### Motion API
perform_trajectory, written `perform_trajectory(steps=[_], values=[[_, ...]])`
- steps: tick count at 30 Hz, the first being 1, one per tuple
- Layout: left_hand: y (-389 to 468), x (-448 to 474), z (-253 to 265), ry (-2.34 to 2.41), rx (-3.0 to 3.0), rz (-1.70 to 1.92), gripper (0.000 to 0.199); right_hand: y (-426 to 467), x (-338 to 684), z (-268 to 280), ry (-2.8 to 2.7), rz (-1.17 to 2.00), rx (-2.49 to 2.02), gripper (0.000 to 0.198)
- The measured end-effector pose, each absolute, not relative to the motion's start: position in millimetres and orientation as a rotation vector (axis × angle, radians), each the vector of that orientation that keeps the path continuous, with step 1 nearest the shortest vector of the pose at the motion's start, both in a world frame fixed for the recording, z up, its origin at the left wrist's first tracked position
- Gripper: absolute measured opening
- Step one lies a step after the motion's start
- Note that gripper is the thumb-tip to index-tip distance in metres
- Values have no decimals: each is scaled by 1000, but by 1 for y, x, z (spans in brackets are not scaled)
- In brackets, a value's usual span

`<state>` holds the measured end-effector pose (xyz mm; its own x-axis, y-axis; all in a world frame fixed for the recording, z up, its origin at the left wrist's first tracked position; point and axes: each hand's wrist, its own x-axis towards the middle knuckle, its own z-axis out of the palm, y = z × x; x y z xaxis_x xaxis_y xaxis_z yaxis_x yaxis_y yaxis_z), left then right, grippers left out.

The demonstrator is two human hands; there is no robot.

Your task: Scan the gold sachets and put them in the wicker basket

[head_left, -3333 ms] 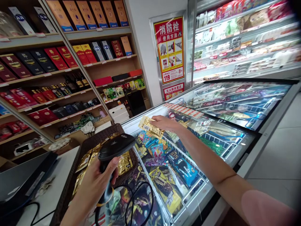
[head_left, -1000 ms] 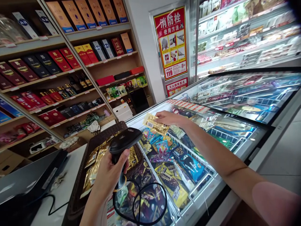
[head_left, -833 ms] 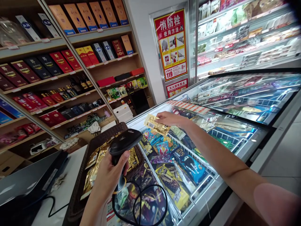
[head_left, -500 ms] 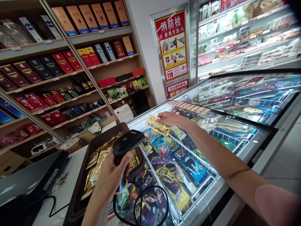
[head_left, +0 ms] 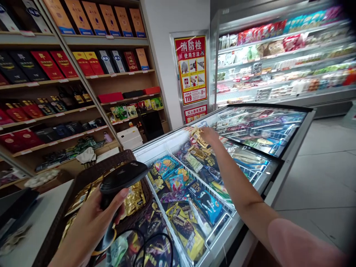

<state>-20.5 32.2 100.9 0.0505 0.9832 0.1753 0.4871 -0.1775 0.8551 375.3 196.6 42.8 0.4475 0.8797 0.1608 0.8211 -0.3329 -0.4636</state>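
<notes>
My left hand [head_left: 94, 215] is wrapped round the handle of a black barcode scanner [head_left: 124, 175], its head tilted up to the right and its cable looping below. At the far side of the chest freezer [head_left: 158, 144], my right hand [head_left: 209, 135] grips a gold ice cream wrapper pack [head_left: 198, 136]. Another gold pack [head_left: 199, 152] lies among the goods just beneath it. Left of the freezer baskets, a dark brown wicker basket [head_left: 116, 158] holds several gold packs [head_left: 135, 199].
Wire-divided sections hold a blue pack [head_left: 204, 200] and a yellow pack [head_left: 185, 230]. A sliding glass lid [head_left: 258, 126] covers the freezer's far part. Shelves of boxed bottles [head_left: 102, 63] stand left, beside a white counter [head_left: 52, 211].
My right hand has moved deeper over the freezer with the gold pack. The view has turned to the right, and the scanner now sits lower and further left.
</notes>
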Motion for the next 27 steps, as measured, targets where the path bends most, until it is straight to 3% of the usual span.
perform_trajectory(steps=[8, 14, 22, 24, 27], values=[[36, -57, 116, 1621, 1626, 980, 49, 218, 376, -23, -1348, 259, -2458, 33], [31, -68, 119, 1689, 1748, 1007, 46, 208, 359, -20, -1389, 128, -2435, 34], [22, -79, 125, 1839, 1846, 1204, 46, 192, 211, 24, -2204, 289, -1652, 43], [16, -81, 127, 1817, 1850, 1257, 46, 183, 159, 25, -2416, 377, -1396, 60], [8, -80, 130, 1757, 1854, 1296, 45, 174, 105, 25, -2736, 445, -1183, 103]])
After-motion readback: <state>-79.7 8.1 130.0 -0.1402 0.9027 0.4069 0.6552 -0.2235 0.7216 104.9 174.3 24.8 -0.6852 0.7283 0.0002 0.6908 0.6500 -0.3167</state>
